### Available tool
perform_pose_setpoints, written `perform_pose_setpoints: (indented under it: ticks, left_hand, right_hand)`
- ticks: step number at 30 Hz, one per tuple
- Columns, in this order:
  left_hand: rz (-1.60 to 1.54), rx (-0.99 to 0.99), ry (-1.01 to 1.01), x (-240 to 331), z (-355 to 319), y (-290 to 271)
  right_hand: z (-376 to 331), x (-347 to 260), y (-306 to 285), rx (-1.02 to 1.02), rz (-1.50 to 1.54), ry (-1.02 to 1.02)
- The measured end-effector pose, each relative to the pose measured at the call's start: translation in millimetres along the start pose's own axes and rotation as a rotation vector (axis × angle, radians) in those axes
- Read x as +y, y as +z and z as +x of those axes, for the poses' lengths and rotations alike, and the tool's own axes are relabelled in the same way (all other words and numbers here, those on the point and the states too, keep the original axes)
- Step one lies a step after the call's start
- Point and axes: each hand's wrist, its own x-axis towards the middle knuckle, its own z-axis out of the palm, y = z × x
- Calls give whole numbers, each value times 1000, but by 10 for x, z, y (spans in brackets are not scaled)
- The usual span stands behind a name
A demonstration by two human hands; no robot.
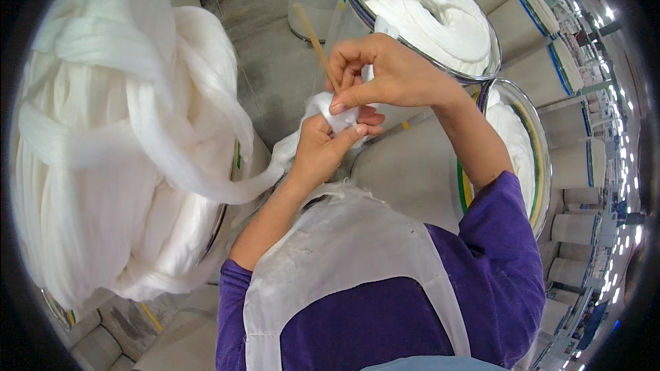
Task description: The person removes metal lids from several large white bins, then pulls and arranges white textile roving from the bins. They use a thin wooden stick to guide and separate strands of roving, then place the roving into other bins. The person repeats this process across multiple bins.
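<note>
My left hand point(318, 148) is closed around a fold of white cotton sliver point(340, 115), its fingertips showing past the far side. My right hand point(385, 72) pinches a thin wooden stick point(313, 36); the stick slants up to the left, and its lower end reaches the fibre between both hands. The right thumb touches the sliver just above the left hand. From there, a thick strand of sliver point(206, 184) sags leftward to a large heap of white sliver point(86, 227) piled high over a can. Part of the right fingers is hidden behind the hand.
A can of coiled sliver point(500, 51) stands beyond my right hand. Another round can point(543, 192) with sliver inside is by my right elbow. Rows of pale cans with blue rims point(574, 72) line the right side. Grey floor point(258, 10) shows ahead.
</note>
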Motion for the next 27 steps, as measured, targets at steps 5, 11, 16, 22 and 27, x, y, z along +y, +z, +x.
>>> perform_pose_setpoints:
  ticks: [5, 11, 16, 22, 27]
  left_hand:
    - [-9, 25, -40, 6, 19, 7]
    - [19, 63, -71, -175, 78, -56]
    - [-4, 149, -74, -225, 41, -35]
    - [-70, 186, -105, -175, 50, 37]
    - [-11, 227, -120, -222, 113, 7]
  right_hand:
    - [39, 82, 90, 131, 108, -243]
    - [124, 235, 220, 277, 114, -207]
    - [118, 334, 296, 416, -193, -221]
    - [42, 366, 324, 308, 206, -171]
    - [-23, 329, 312, 380, 237, -283]
